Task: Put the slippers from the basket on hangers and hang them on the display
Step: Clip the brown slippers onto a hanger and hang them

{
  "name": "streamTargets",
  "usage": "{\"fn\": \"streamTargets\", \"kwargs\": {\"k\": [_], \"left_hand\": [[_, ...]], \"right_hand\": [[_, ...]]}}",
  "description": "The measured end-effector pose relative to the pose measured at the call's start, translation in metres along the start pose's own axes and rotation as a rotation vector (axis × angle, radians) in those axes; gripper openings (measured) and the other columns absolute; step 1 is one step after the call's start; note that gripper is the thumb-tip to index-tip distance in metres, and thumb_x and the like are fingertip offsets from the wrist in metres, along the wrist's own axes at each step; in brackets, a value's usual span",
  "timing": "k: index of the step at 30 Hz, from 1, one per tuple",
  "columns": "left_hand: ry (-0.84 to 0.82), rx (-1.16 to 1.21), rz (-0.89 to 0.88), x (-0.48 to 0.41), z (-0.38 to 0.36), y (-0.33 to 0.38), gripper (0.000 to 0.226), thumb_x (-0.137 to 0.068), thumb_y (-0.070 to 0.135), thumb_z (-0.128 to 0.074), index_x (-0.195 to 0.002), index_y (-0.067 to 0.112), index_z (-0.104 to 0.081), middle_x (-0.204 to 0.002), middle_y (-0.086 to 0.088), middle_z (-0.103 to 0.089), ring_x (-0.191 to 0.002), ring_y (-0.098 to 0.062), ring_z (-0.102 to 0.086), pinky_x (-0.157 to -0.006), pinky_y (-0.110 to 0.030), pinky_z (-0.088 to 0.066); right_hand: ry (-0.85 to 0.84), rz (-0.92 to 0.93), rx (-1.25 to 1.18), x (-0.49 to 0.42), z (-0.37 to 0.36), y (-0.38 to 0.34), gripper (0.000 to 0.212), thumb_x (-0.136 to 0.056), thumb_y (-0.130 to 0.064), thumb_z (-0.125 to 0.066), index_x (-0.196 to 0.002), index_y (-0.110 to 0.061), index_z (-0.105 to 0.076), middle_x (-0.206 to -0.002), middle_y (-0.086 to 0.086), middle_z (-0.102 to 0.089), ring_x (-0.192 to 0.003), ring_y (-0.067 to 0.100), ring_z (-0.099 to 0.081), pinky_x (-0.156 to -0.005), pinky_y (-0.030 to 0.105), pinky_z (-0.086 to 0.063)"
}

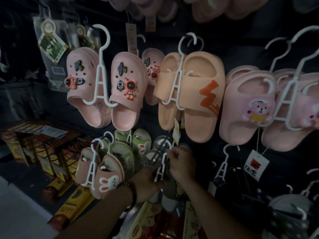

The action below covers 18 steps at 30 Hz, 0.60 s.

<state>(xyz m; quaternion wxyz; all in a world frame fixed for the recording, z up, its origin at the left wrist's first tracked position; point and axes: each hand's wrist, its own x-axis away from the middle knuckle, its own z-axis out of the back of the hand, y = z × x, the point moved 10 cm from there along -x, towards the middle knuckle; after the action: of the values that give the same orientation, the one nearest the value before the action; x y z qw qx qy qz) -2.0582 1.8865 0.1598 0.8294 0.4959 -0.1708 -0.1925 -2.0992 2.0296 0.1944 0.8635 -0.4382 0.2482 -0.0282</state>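
White hanger [161,167], gripped between left hand [146,182] and right hand [183,164] fingers [170,153]

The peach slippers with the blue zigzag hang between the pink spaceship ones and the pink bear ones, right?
No: the head view shows the zigzag on the peach slippers is orange, not blue. They do hang between the pink spaceship slippers and the pink bear slippers.
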Motion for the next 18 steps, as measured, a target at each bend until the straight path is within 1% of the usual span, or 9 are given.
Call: {"fn": "streamTargets", "kwargs": {"k": [2, 3, 5, 8, 11, 13, 15, 16, 18], "left_hand": [[-0.028, 0.052, 0.030, 0.002, -0.004, -0.001, 0.042, -0.097, 0.021, -0.066, -0.115, 0.058, -0.060, -0.113, 0.012, -0.068, -0.105, -0.013, -0.063, -0.098, -0.033, -0.053], [-0.030, 0.070, 0.042, 0.001, -0.005, -0.007, 0.043, -0.094, 0.028, -0.069, -0.128, 0.053, -0.057, -0.124, 0.013, -0.066, -0.114, -0.012, -0.062, -0.102, -0.035, -0.052], [0.004, 0.040, 0.040, 0.000, -0.003, -0.016, 0.075, -0.079, 0.051, -0.070, -0.149, 0.047, -0.043, -0.146, 0.016, -0.055, -0.133, -0.013, -0.054, -0.110, -0.041, -0.048], [0.037, 0.086, 0.049, -0.014, 0.000, -0.056, 0.088, -0.073, 0.058, -0.072, -0.153, 0.049, -0.035, -0.153, 0.018, -0.048, -0.141, -0.015, -0.047, -0.113, -0.043, -0.046], [0.054, 0.177, 0.061, -0.007, -0.001, -0.051, 0.088, -0.073, 0.051, -0.075, -0.153, 0.043, -0.040, -0.154, 0.014, -0.049, -0.143, -0.016, -0.045, -0.115, -0.045, -0.044], [0.060, 0.178, 0.058, 0.009, 0.000, -0.029, 0.078, -0.077, 0.042, -0.074, -0.150, 0.035, -0.046, -0.145, 0.012, -0.057, -0.136, -0.013, -0.052, -0.112, -0.039, -0.047], [0.095, 0.195, 0.062, 0.017, 0.003, -0.023, 0.048, -0.093, 0.013, -0.067, -0.135, 0.033, -0.057, -0.121, 0.013, -0.069, -0.112, -0.006, -0.063, -0.095, -0.025, -0.055], [0.112, 0.190, 0.073, 0.020, 0.005, -0.025, 0.045, -0.096, 0.001, -0.062, -0.127, 0.033, -0.060, -0.114, 0.013, -0.071, -0.106, -0.006, -0.065, -0.090, -0.024, -0.056], [0.137, 0.196, 0.086, 0.027, 0.010, -0.030, 0.047, -0.095, -0.006, -0.061, -0.127, 0.028, -0.063, -0.118, 0.004, -0.072, -0.114, -0.016, -0.066, -0.100, -0.037, -0.055]], "right_hand": [[-0.008, -0.029, 0.035, -0.002, -0.003, 0.008, 0.055, -0.102, -0.037, -0.062, -0.055, -0.024, -0.035, -0.052, 0.001, -0.040, -0.052, 0.020, -0.044, -0.058, 0.038, -0.038], [-0.008, -0.038, 0.061, -0.002, -0.003, 0.009, 0.055, -0.102, -0.038, -0.062, -0.056, -0.022, -0.037, -0.053, 0.001, -0.039, -0.054, 0.023, -0.047, -0.059, 0.038, -0.041], [-0.015, -0.049, 0.113, -0.003, -0.001, 0.010, 0.055, -0.101, -0.039, -0.064, -0.056, -0.021, -0.038, -0.054, -0.001, -0.040, -0.060, 0.028, -0.052, -0.061, 0.039, -0.043], [0.007, -0.082, 0.151, -0.003, 0.005, 0.010, 0.055, -0.101, -0.037, -0.065, -0.054, -0.025, -0.039, -0.056, -0.005, -0.043, -0.064, 0.024, -0.053, -0.062, 0.032, -0.034], [0.016, -0.093, 0.120, -0.002, 0.006, 0.011, 0.049, -0.100, -0.033, -0.066, -0.057, -0.026, -0.043, -0.065, 0.000, -0.058, -0.070, 0.025, -0.059, -0.065, 0.032, -0.038], [0.020, -0.088, 0.090, -0.001, 0.006, 0.012, 0.047, -0.100, -0.031, -0.066, -0.058, -0.025, -0.044, -0.067, 0.000, -0.060, -0.070, 0.024, -0.059, -0.065, 0.033, -0.038], [0.017, -0.106, 0.063, -0.001, 0.006, 0.013, 0.039, -0.100, -0.032, -0.065, -0.064, -0.027, -0.053, -0.073, -0.003, -0.064, -0.076, 0.023, -0.062, -0.070, 0.034, -0.045], [0.025, -0.125, 0.052, -0.001, 0.007, 0.014, 0.031, -0.101, -0.036, -0.064, -0.071, -0.026, -0.060, -0.079, -0.003, -0.068, -0.081, 0.023, -0.065, -0.075, 0.036, -0.051], [0.059, -0.171, 0.058, 0.004, 0.011, 0.016, 0.022, -0.099, -0.041, -0.063, -0.084, -0.027, -0.067, -0.089, -0.004, -0.072, -0.088, 0.023, -0.067, -0.085, 0.044, -0.056]]}}
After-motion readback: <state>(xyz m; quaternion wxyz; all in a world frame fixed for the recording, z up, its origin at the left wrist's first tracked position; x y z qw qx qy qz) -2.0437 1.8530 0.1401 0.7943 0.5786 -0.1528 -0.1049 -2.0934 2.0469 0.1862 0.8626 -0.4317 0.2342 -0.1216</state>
